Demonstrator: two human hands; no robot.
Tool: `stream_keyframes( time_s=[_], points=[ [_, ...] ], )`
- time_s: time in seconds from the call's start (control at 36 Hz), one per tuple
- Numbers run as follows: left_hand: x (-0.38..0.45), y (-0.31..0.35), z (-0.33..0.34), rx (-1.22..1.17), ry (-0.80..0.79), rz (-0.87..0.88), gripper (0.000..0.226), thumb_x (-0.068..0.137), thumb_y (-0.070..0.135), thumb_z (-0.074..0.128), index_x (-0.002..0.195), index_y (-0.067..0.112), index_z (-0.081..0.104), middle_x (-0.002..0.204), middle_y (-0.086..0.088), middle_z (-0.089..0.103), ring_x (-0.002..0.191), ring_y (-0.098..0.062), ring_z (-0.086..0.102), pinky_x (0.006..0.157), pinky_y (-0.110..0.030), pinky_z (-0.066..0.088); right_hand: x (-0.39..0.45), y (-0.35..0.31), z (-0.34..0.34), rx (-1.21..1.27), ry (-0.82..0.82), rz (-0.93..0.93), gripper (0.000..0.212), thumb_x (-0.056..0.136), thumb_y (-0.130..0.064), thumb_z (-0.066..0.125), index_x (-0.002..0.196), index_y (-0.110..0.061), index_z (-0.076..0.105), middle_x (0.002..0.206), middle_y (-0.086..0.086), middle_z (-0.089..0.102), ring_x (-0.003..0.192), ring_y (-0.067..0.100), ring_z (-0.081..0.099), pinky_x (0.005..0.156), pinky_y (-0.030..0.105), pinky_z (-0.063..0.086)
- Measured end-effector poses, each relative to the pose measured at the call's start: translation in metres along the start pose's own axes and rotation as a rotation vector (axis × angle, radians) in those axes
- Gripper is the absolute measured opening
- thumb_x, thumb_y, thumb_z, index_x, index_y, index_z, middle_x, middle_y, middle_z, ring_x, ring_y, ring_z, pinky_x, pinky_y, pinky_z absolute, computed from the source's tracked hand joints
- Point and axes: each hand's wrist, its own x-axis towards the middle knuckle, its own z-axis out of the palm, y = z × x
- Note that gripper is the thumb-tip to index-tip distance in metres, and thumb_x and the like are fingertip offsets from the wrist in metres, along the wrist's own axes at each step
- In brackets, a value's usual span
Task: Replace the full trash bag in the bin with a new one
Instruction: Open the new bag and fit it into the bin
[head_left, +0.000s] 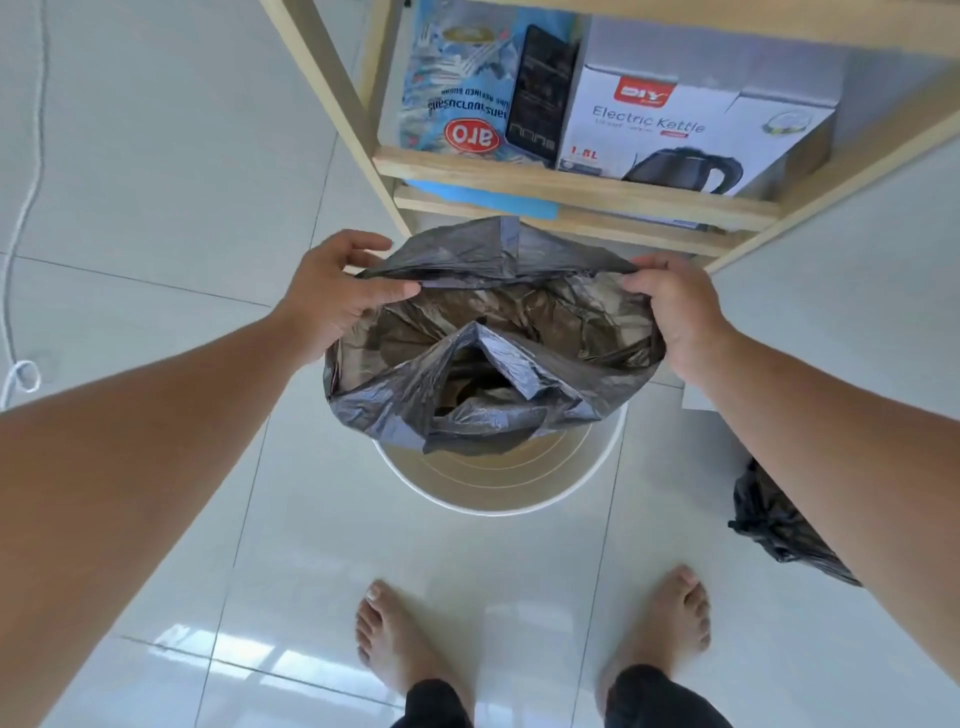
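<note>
Far left, a white cord trails down the pale tiled floor and ends in a loop. Moving in — the left hand is up at the far-left edge of the new grey bag, thumb and fingers pinching the plastic rim, the upper fingers curled loosely above it. The bag's mouth is spread wide between both hands, and it hangs over the far part of the white bin, its near flap drooping inside the rim; the bin's near inner wall shows bare. Behind the bag stands a wooden shelf, carrying a blue sugar packet, a dark flat pouch and an electric kettle box.

Across to the right — the right hand grips the opposite edge of the rim, fingertips closed on the plastic. Lower right, a dark, bunched full bag sits on the floor just beside the right forearm, partly hidden by it, well apart from the bin. At the bottom, two bare feet stand on the tiles near the bin.
</note>
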Motion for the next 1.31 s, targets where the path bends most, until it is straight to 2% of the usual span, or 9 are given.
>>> stream_keyframes(
  time_s=[0.19,0.28,0.39,0.47,0.58,0.83,0.92,1.06,1.31],
  points=[
    [0.016,0.013,0.007,0.19,0.058,0.03,0.025,0.084,0.041,0.074,0.082,0.017,0.079,0.072,-0.02,0.069,0.059,-0.023,0.055,0.06,-0.035,0.046,-0.011,-0.011,0.01,-0.251,0.018,-0.367,0.012,0.084,-0.024,0.073,0.074,-0.016,0.074,0.059,0.007,0.062,0.053,0.015,0.055,0.054,0.026,0.044],
    [0.025,0.016,0.009,0.31,0.06,-0.051,0.02,0.094,0.025,0.06,0.089,0.011,0.073,0.081,-0.016,0.071,0.069,-0.025,0.064,0.065,-0.033,0.055,-0.005,-0.019,0.02,-0.32,-0.028,-0.237,0.032,0.085,-0.025,0.068,0.056,-0.02,0.057,0.056,0.004,0.052,0.049,0.012,0.047,0.055,0.027,0.039],
    [0.035,0.014,0.015,0.12,0.117,-0.341,0.032,0.081,0.035,0.072,0.063,0.012,0.059,0.054,-0.005,0.054,0.038,-0.02,0.048,0.038,-0.018,0.04,0.013,-0.019,0.031,-0.285,0.004,0.129,0.031,0.08,-0.03,0.069,0.098,-0.005,0.069,0.096,0.011,0.069,0.084,0.025,0.065,0.077,0.037,0.054],
    [0.042,0.012,0.019,0.078,0.043,-0.459,0.035,0.086,0.036,0.069,0.064,0.013,0.053,0.041,-0.004,0.047,0.025,-0.016,0.038,0.037,-0.015,0.034,0.021,-0.019,0.036,-0.265,0.0,0.287,0.035,0.074,-0.025,0.066,0.102,-0.004,0.07,0.092,0.017,0.07,0.078,0.029,0.068,0.075,0.043,0.057],
    [0.045,0.005,0.021,0.063,0.032,-0.467,0.018,0.089,0.024,0.05,0.073,0.015,0.052,0.072,-0.011,0.051,0.05,-0.02,0.043,0.055,-0.025,0.035,0.034,-0.017,0.037,-0.286,-0.033,0.325,0.02,0.084,-0.027,0.062,0.092,-0.009,0.063,0.077,0.01,0.061,0.05,0.021,0.058,0.044,0.024,0.046],
    [0.026,-0.035,0.02,-0.092,-0.115,-0.619,0.031,0.09,0.039,0.064,0.092,0.008,0.069,0.104,-0.013,0.071,0.092,-0.026,0.069,0.092,-0.042,0.055,0.017,0.027,0.012,-0.412,-0.082,0.427,0.015,0.081,-0.027,0.068,0.083,-0.013,0.062,0.078,0.011,0.063,0.065,0.023,0.06,0.059,0.03,0.052],
    [0.001,-0.048,0.008,-0.197,-0.109,-0.563,0.06,0.071,0.055,0.079,0.112,0.011,0.073,0.108,-0.009,0.076,0.1,-0.027,0.073,0.09,-0.043,0.057,0.001,0.032,-0.001,-0.358,-0.141,0.42,0.022,0.083,-0.037,0.065,0.084,-0.016,0.059,0.075,0.006,0.061,0.062,0.02,0.055,0.059,0.026,0.048],
    [-0.056,-0.067,-0.013,-0.042,-0.028,-0.481,0.021,0.08,0.039,0.065,0.09,0.021,0.068,0.083,-0.003,0.063,0.067,-0.02,0.055,0.064,-0.03,0.045,-0.037,0.043,-0.026,-0.305,-0.185,0.475,0.028,0.091,-0.042,0.051,0.081,-0.016,0.056,0.079,0.008,0.058,0.062,0.021,0.049,0.057,0.028,0.041],
    [-0.106,-0.055,0.006,0.096,-0.065,-0.585,0.033,0.088,0.034,0.066,0.101,0.004,0.065,0.086,-0.014,0.069,0.065,-0.024,0.067,0.05,-0.03,0.057,-0.088,0.047,-0.019,-0.399,-0.137,0.473,0.028,0.089,-0.036,0.063,0.099,-0.01,0.058,0.068,0.008,0.058,0.041,0.014,0.041,0.041,0.02,0.03]
  ],
)
